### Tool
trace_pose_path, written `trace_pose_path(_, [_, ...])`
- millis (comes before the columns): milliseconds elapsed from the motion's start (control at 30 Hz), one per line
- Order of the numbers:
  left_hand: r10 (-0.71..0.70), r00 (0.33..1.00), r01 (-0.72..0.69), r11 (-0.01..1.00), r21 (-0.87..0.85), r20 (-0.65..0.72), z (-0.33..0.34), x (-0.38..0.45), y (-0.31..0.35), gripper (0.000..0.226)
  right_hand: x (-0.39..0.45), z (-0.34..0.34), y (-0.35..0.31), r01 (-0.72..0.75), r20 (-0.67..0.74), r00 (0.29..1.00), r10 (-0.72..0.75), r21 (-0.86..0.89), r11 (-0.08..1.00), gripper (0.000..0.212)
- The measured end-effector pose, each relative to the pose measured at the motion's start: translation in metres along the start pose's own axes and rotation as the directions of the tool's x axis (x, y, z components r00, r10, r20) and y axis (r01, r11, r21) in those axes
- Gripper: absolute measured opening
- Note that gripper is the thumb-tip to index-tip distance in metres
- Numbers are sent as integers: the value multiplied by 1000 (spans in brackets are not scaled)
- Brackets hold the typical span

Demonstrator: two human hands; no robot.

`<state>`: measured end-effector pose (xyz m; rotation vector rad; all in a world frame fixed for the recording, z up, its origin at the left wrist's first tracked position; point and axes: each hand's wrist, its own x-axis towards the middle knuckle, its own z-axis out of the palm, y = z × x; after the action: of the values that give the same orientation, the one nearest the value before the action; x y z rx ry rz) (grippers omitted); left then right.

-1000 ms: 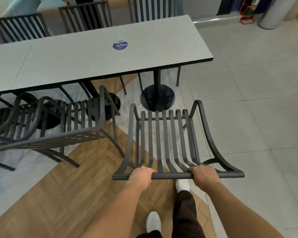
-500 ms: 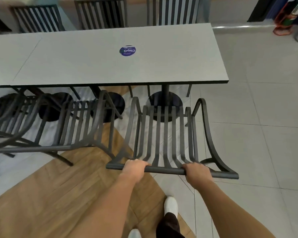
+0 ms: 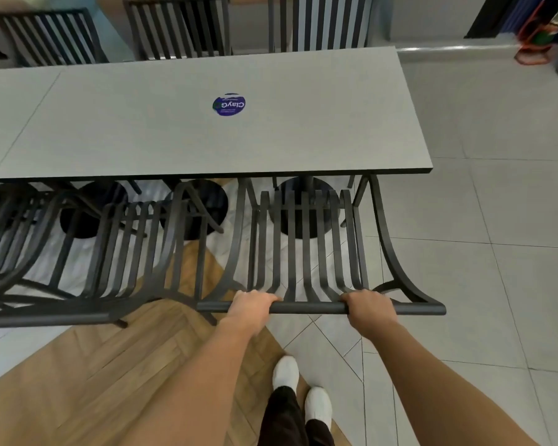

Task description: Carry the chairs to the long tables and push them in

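A black slatted metal chair (image 3: pixel 306 239) stands in front of me, its seat front reaching under the near edge of the long grey table (image 3: pixel 207 136). My left hand (image 3: pixel 250 305) grips the chair's top back rail left of centre. My right hand (image 3: pixel 368 309) grips the same rail right of centre. The chair sits at the table's right end, over the round black table base (image 3: pixel 303 207). A second black slatted chair (image 3: pixel 116 252) stands close beside it on the left, also against the table.
Three more black chairs (image 3: pixel 178 27) line the table's far side. A purple round sticker (image 3: pixel 228 104) lies on the tabletop. Grey tiled floor (image 3: pixel 484 252) spreads to the right; wood flooring (image 3: pixel 87 375) lies at lower left. My white shoes (image 3: pixel 285 371) show below.
I have walked forward with the chair in both hands. The chair has moved up to the table and its front now goes under the table edge.
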<state>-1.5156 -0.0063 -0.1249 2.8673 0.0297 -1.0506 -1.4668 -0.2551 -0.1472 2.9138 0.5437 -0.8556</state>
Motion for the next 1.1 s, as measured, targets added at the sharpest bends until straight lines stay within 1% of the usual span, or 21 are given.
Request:
trace_pose_path(133, [13,1000,-13,1000,-16,22,-10,13,-5,57,13,-11,4,26,50,998,-30,62,998,22])
trace_pose_path(200, [8,998,-2,996,-90,61,-12,17,-8,53,17,-15,4,23,98,995,-33,103,994,22])
trace_pose_path(267, [8,991,20,978,-207,135,-16,24,-12,54,19,-20,5,0,156,987,-24,153,988,25])
trace_pose_path(333, [22,975,47,954,-296,223,-22,28,-16,68,20,-24,5,-25,207,978,-16,192,981,32])
trace_pose_path(400, [72,954,33,940,-339,292,-34,29,-15,87,20,-30,6,-49,252,968,-10,228,972,40])
trace_pose_path(467, [113,945,-3,941,-338,307,-49,31,-9,96,19,-40,9,-76,295,955,-7,267,961,47])
trace_pose_path(567, [124,960,-42,950,-309,251,-69,41,10,91,15,-55,24,-136,353,936,-7,378,916,65])
trace_pose_path(633, [87,980,-23,944,-328,181,-81,49,27,79,14,-66,41,-179,344,939,6,476,861,70])
trace_pose_path(733, [107,992,-76,937,-341,71,-100,59,60,52,16,-85,78,-223,224,968,115,551,804,58])
trace_pose_path(800, [131,991,-116,935,-335,21,-112,69,86,41,19,-99,111,-242,138,970,199,549,800,48])
trace_pose_path(867, [143,990,-142,936,-322,-20,-122,80,116,35,23,-110,147,-242,72,968,240,521,819,41])
trace_pose_path(933, [127,990,-139,928,-345,-55,-129,91,148,33,26,-117,186,-238,31,966,258,506,829,39])
trace_pose_path(1033, [73,992,-108,909,-401,-102,-140,105,204,29,30,-125,249,-234,6,964,265,490,840,38])
trace_pose_path(1100, [19,995,-64,885,-462,-103,-145,113,244,27,31,-133,293,-227,9,967,253,473,851,36])
